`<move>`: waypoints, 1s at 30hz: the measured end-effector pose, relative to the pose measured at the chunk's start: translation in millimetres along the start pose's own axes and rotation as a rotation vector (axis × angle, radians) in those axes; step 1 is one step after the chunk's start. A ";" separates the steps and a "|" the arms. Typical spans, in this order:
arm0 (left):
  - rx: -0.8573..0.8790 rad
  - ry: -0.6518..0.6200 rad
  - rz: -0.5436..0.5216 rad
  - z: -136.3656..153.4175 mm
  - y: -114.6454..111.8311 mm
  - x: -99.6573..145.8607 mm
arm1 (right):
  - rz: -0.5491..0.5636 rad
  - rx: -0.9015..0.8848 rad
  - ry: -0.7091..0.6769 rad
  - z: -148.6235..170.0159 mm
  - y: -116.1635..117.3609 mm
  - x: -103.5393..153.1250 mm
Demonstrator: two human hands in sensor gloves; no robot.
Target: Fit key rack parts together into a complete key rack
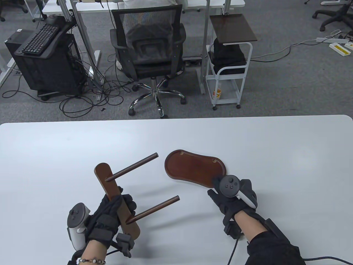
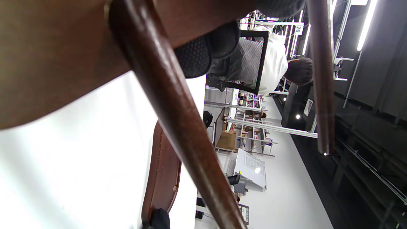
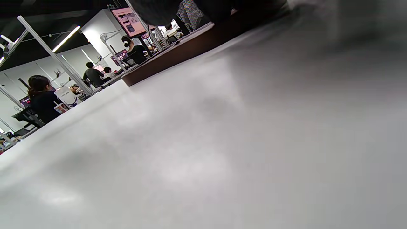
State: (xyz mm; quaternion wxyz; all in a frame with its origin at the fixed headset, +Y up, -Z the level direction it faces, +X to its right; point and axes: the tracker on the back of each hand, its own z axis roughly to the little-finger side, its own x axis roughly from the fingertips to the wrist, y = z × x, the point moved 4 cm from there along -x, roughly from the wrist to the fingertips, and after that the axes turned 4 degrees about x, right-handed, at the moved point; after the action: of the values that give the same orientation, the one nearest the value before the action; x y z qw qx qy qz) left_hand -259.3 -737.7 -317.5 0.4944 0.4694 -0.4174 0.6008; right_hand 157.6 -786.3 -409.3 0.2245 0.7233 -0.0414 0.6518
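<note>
My left hand (image 1: 115, 209) grips a flat brown wooden bar (image 1: 106, 180) and holds it tilted above the table. Two dark wooden rods stick out of the bar: an upper rod (image 1: 132, 167) and a lower rod (image 1: 154, 209), both pointing up and to the right. In the left wrist view the bar (image 2: 47, 57) and both rods (image 2: 178, 127) fill the frame. A dark brown oval wooden tray (image 1: 193, 168) lies flat on the table. My right hand (image 1: 220, 190) rests on the tray's near right end. The tray's edge shows in the right wrist view (image 3: 178, 52).
The white table (image 1: 275, 165) runs to a far edge near the middle of the table view. Beyond it on the floor stand an office chair (image 1: 150, 52), a white cart (image 1: 229, 63) and a computer tower (image 1: 44, 63).
</note>
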 end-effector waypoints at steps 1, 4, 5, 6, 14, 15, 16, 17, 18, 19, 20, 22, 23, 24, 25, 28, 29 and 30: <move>-0.001 0.001 0.001 0.1 -0.1 0.0 | -0.001 0.000 0.001 0.0 0.1 0.2; -0.003 0.004 0.002 0.7 -0.1 -0.1 | -0.006 -0.005 0.001 0.0 -0.3 1.3; -0.003 0.005 0.003 0.8 -0.3 -0.1 | -0.008 -0.014 0.002 1.0 -0.3 1.5; -0.003 0.005 0.004 0.8 -0.2 -0.1 | -0.008 -0.018 0.002 1.4 -0.3 1.5; 0.004 0.000 0.004 0.4 0.5 -0.5 | -0.047 0.012 -0.062 0.7 4.7 12.7; 0.004 0.000 0.005 0.4 0.4 -0.5 | -0.058 0.021 -0.080 -0.2 6.5 16.2; 0.004 0.000 0.005 0.4 0.3 -0.5 | -0.062 0.026 -0.084 -0.4 7.3 17.6; 0.004 0.000 0.006 0.5 0.2 -0.5 | -0.068 0.037 -0.096 -1.3 8.9 21.2; 0.004 0.000 0.007 0.6 0.3 -0.5 | -0.072 0.046 -0.104 -2.1 9.9 23.7; 0.004 0.000 0.006 0.7 0.3 -0.6 | -0.079 0.058 -0.113 -3.0 11.6 27.2; 0.004 0.000 0.006 0.7 0.3 -0.6 | -0.087 0.063 -0.120 -3.3 13.2 29.7; 0.004 0.000 0.006 0.7 0.3 -0.6 | -0.099 0.070 -0.140 -5.6 16.2 37.5; 0.004 0.000 0.006 0.7 0.3 -0.6 | -0.101 0.073 -0.143 -6.0 17.1 39.5; 0.003 0.000 0.010 0.7 0.3 -0.6 | -0.106 0.079 -0.150 -7.3 19.1 44.9; 0.001 0.000 0.015 1.0 -0.2 -0.9 | -0.111 0.083 -0.159 -8.4 20.4 47.9; -0.002 0.000 0.020 1.5 -1.0 -0.9 | -0.121 0.089 -0.177 -10.6 24.1 56.7; -0.003 0.001 0.021 1.8 -1.2 -0.9 | -0.124 0.090 -0.183 -11.4 25.3 60.1; -0.004 0.002 0.021 2.2 -1.5 -0.9 | -0.128 0.089 -0.189 -12.2 26.5 63.0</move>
State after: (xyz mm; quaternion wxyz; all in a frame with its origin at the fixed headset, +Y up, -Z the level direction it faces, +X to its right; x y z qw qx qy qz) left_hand -257.5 -739.8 -317.9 0.4893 0.4633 -0.4233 0.6056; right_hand 146.2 -790.8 -341.0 0.2283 0.7920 0.0130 0.5661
